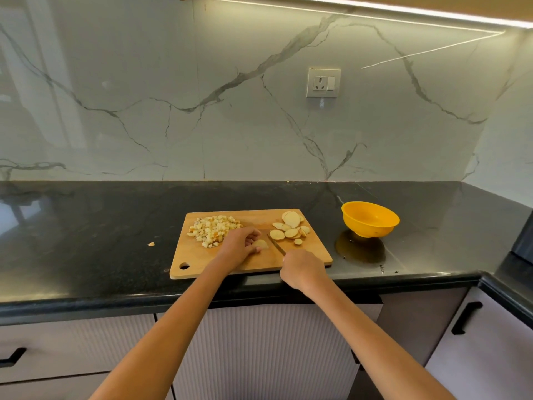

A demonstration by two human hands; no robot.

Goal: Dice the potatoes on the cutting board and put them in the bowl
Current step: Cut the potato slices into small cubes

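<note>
A wooden cutting board point(202, 264) is seen lying on a black stone table point(86, 226), its near edge close to the table's front lip and a hanging hole at its near left corner. A heap of diced potato point(212, 230) is piled on the far left part of the board, while a cluster of round potato slices point(291, 228) is spread over the far right part. Between the two, a single potato slice point(261, 244) is held flat on the board by the left hand point(239, 246), the fingers curled over it and the thumb tucked against its near side. A knife point(276, 244) is gripped by the right hand point(302, 269), whose fingers are wrapped round the handle so that the handle itself is hidden; the dark blade is angled away toward the far left, its length lying just right of the held slice, and whether the edge is touching the slice cannot be told. A yellow bowl point(370, 219) is stood on the table to the right of the board, apart from it, with no potato visible inside. One stray potato piece point(151, 243) is seen on the table just left of the board. Behind the table a white marbled wall point(173, 82) is fitted with a socket point(323, 82), and pale cabinet doors point(259, 342) with black handles are visible below the front edge.
</note>
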